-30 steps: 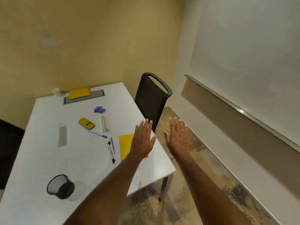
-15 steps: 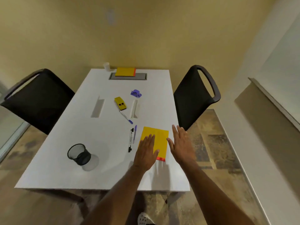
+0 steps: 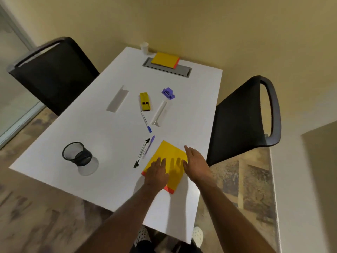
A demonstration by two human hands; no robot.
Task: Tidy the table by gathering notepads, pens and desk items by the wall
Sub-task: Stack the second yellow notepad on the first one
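Note:
A yellow notepad (image 3: 169, 154) with a red spine lies near the front right of the white table (image 3: 109, 139). My left hand (image 3: 156, 172) hovers flat over its near left part, fingers straight. My right hand (image 3: 196, 161) is flat over its right edge. Neither grips it. A black-and-white pen (image 3: 141, 155) and a purple pen (image 3: 149, 146) lie just left of the notepad. A blue-capped pen (image 3: 145, 122), a yellow stapler (image 3: 145, 104) and a purple desk item (image 3: 168, 93) lie mid-table. A second yellow notepad (image 3: 165, 59) sits by the wall.
A black mesh pen cup (image 3: 76, 153) stands front left. Two white folded name stands (image 3: 117, 100) (image 3: 159, 114) lie mid-table. A grey cable tray (image 3: 182, 70) and a white paper cup (image 3: 144, 48) are by the wall. Black chairs (image 3: 52, 73) (image 3: 242, 119) flank the table.
The view has swung to face the table and tilted. Both hands have come down and forward, from above the table's edge to over the near yellow notepad.

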